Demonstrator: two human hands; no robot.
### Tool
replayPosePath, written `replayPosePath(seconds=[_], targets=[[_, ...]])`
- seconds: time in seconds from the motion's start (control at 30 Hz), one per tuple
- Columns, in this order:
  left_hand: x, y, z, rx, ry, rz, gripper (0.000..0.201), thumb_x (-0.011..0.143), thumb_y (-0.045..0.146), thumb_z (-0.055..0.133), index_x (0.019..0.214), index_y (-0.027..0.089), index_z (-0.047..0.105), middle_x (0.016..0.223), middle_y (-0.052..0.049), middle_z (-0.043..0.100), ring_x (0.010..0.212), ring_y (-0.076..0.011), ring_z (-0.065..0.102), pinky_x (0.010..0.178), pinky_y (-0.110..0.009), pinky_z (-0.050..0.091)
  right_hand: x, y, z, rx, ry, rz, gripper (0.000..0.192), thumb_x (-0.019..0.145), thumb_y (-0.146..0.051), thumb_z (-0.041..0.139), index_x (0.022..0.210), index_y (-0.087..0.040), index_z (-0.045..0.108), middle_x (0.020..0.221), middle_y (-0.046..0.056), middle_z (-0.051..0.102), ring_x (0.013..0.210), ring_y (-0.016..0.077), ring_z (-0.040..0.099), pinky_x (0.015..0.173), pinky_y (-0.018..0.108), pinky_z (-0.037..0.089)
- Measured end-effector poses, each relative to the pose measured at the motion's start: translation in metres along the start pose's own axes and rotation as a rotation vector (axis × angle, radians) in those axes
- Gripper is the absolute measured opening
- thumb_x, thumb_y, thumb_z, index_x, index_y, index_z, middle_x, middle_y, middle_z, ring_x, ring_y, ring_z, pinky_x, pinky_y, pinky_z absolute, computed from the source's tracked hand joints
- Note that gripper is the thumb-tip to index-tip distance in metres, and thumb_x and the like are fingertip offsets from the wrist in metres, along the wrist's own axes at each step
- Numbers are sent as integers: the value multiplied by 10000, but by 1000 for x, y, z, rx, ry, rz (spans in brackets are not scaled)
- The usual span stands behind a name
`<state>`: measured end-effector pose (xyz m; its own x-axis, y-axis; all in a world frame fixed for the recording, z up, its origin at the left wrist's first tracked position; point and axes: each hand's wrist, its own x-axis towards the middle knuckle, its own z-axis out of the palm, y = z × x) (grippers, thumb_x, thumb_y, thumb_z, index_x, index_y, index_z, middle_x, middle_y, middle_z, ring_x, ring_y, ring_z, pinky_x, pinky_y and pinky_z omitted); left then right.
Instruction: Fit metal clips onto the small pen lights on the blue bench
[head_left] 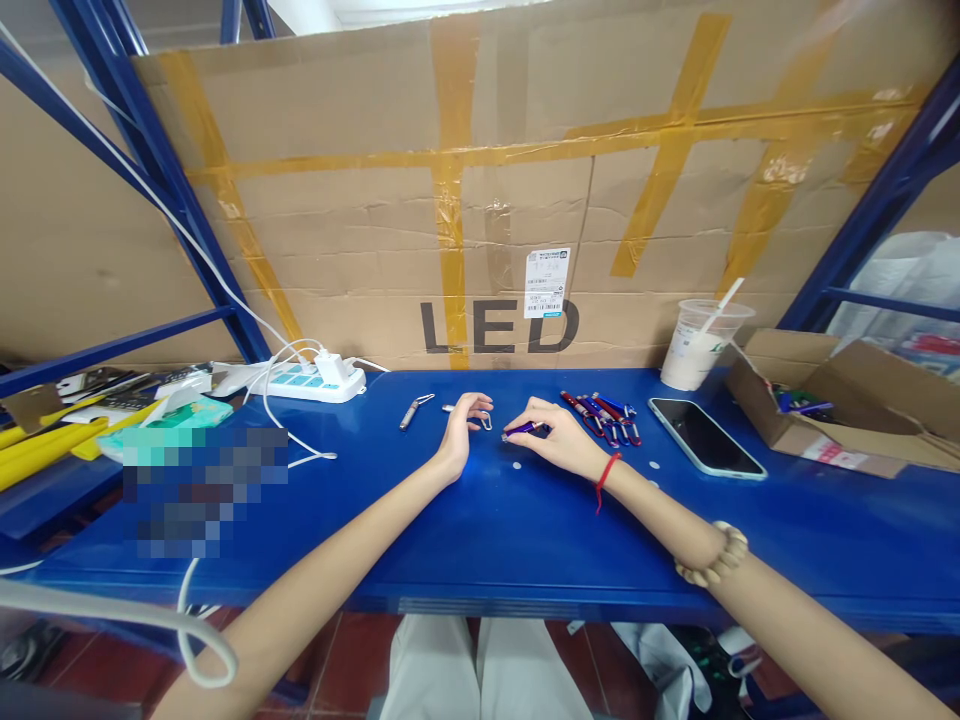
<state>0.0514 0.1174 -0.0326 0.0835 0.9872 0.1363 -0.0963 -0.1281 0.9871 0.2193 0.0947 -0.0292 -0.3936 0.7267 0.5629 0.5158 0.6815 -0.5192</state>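
My right hand (555,430) pinches a small purple keychain flashlight (519,431) just above the blue table. My left hand (461,432) stands on its edge to the left, fingers curved and apart. A silver carabiner clip (487,421) shows by its fingertips, and the body it belongs to is mostly hidden behind that hand. Farther left lies a silver keychain flashlight (409,414) with its clip. Beyond my right hand, several red, blue and purple keychain flashlights (600,415) with carabiners lie in a row.
A phone (706,438), a drink cup with a straw (694,345) and an open cardboard box (817,415) stand on the right of the blue table (480,540). At the left are a power strip (315,380) with cables and yellow-handled items (52,455). A taped cardboard sheet (360,240) stands behind.
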Motion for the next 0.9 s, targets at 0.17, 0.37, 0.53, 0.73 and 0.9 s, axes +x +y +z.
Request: replayPosePath(seconds=[0.17, 0.37, 0.53, 0.73, 0.9], targets=[[1, -1, 1, -1, 2, -3, 295, 758, 369, 338, 767, 188, 571, 865, -43, 626, 779, -144, 553, 626, -232, 381, 1, -2, -2, -8, 1, 2, 196, 785, -370, 595, 777, -196, 685, 750, 46, 608, 722, 160, 560, 687, 302, 464], [1, -2, 1, -7, 3, -13, 296, 754, 383, 353, 766, 183, 571, 861, -47, 630, 769, -144, 554, 626, -233, 384, 1, 0, -2, -13, 2, 4, 207, 795, -375, 582, 801, -197, 686, 749, 45, 602, 733, 162, 556, 697, 311, 460], [0, 0, 1, -2, -3, -6, 302, 757, 392, 351, 768, 186, 572, 882, -49, 628, 783, -148, 551, 639, -236, 389, 0, 2, 0, 35, 9, -8, 200, 768, -377, 616, 819, -204, 702, 760, 44, 603, 729, 159, 560, 694, 302, 469], [-1, 1, 1, 10, -10, -10, 306, 754, 401, 348, 768, 188, 567, 884, -49, 625, 787, -153, 553, 642, -239, 392, -1, 2, -1, 52, 5, -11, 217, 766, -388, 615, 848, -208, 705, 774, 44, 603, 747, 161, 571, 701, 297, 477], [-2, 3, 2, 9, -5, -17, 301, 761, 391, 344, 761, 189, 568, 886, -48, 628, 792, -154, 557, 643, -241, 397, -1, 2, -1, 49, 5, 16, 219, 794, -384, 581, 862, -213, 701, 773, 41, 576, 730, 156, 560, 700, 299, 467]])
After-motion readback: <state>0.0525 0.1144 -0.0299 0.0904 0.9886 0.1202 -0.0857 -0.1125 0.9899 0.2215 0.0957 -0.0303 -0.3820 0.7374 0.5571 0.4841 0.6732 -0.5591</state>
